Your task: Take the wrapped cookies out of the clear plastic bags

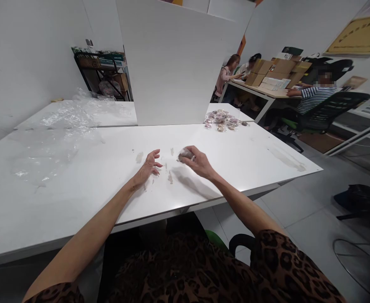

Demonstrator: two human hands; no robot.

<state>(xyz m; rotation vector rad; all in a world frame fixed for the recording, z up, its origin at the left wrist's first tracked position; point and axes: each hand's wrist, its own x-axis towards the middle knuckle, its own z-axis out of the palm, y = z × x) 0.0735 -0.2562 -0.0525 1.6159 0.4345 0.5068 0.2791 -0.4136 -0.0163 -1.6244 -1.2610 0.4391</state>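
My right hand (200, 163) is closed around a small greyish-brown lump (185, 155), perhaps in clear film, held just above the white table (115, 198). What exactly the lump is, I cannot make out. To its left, my left hand (148, 166) rests low over the tabletop, fingers spread and holding nothing. Grey smudges (170, 177) mark the surface between and around both hands.
Crumpled clear plastic film (62, 130) covers the table's left side. Several small wrapped pieces (221, 120) lie in a pile at the back right. A tall white panel (172, 63) stands across the back. Beyond are people at a desk with cardboard boxes (279, 69).
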